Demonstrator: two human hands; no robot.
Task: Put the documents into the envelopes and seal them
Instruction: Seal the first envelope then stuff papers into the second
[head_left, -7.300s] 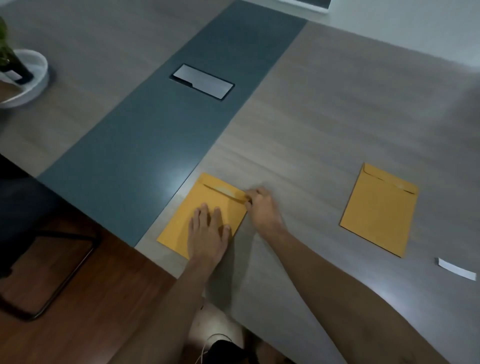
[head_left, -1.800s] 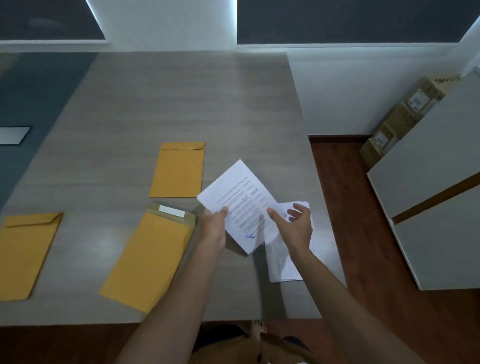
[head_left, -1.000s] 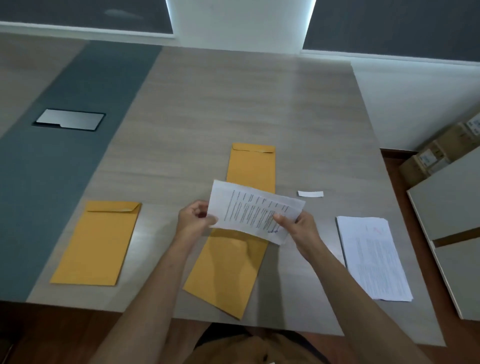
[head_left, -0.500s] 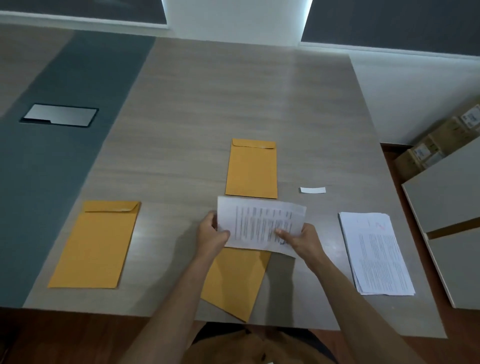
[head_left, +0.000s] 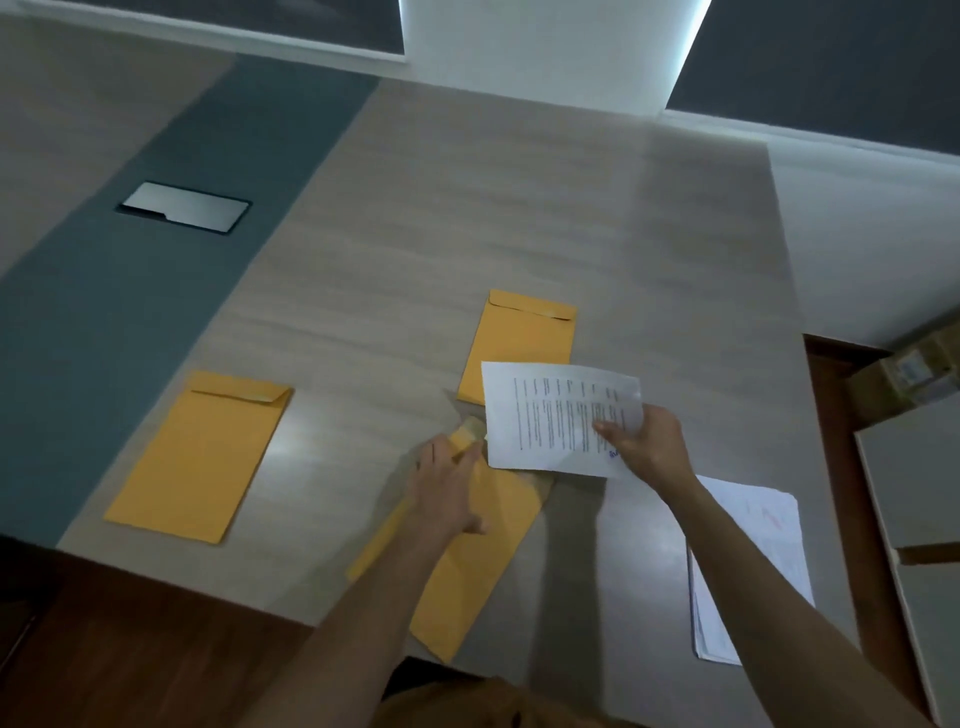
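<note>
My right hand (head_left: 647, 449) pinches a printed white document (head_left: 545, 415) by its right edge and holds it above the table. Just under it lies a yellow envelope (head_left: 478, 571), slanted, with its open end toward the document. My left hand (head_left: 447, 488) grips this envelope near the open end, fingers at the flap and thumb on its face. A second yellow envelope (head_left: 519, 348) lies farther back, partly behind the document. A third yellow envelope (head_left: 202, 457) lies flat to the left. A stack of white documents (head_left: 748, 561) sits under my right forearm.
The grey wooden table (head_left: 467, 208) has a dark blue strip with a metal cable hatch (head_left: 184, 207) at the left. Its near edge runs just below the envelopes. A white cabinet (head_left: 914, 493) and cardboard boxes (head_left: 909, 374) stand on the floor at the right.
My left hand has let go of the document and taken hold of the near envelope. My right hand alone now holds the document, shifted slightly right and up.
</note>
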